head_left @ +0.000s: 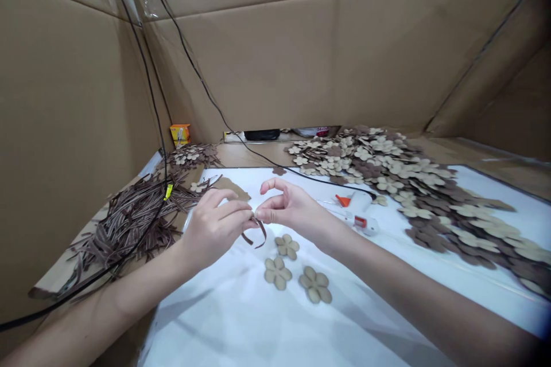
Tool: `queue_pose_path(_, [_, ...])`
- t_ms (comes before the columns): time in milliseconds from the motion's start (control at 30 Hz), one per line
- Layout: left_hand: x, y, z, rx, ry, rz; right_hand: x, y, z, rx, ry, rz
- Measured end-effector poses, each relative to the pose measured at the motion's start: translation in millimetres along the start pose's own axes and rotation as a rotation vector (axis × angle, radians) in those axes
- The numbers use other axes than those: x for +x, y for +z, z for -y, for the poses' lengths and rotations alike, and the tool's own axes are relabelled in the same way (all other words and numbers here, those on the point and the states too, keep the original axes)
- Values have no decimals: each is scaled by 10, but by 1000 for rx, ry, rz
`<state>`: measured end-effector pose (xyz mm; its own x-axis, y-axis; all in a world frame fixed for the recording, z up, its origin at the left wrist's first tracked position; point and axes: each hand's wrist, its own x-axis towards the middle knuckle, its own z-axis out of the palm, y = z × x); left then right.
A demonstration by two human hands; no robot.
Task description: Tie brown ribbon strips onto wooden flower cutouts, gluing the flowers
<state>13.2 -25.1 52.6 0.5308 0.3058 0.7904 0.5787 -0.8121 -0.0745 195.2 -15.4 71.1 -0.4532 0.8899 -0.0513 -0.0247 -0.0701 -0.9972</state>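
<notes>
Cardboard walls (279,69) lined the upper frame; centrally, my left hand (217,221) pinched a brown strip (264,234), apparently being worked; my right hand's (297,206) hold I couldn't tell; next needed steadiness.

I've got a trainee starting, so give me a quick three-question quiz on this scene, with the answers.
1. How many flower shapes lie on the white surface between the forearms?
2. True or false: the flower heap lies to the right of the strip pile.
3. Fill in: a thin brown ____ curls down from where the left hand and right hand meet.

Key: 1. Three. 2. True. 3. Strip.
</notes>
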Motion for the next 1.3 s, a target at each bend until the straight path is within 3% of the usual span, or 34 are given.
queue_pose_path(200, [0,-37,-160,-479,-575,228,-29,91,-79,-11,-162,-94])
queue_pose_path(300, [-28,-52,-201,-559,-705,293,-40,143,-131,16,-215,-122])
queue_pose_path(467, [-63,-10,-179,-620,-788,315,-45,161,-184,-76,-304,-98])
queue_pose_path(767, [-145,53,-196,-754,-806,396,-14,76,-195,-215,-164,-18])
queue_pose_path(967, [-142,28,-144,-756,-856,380,-9,65,-124,-106,-47,-16])
queue_pose_path(1300, [-14,2,-175,-877,-989,238,-25,176,-135,-13,-61,-151])
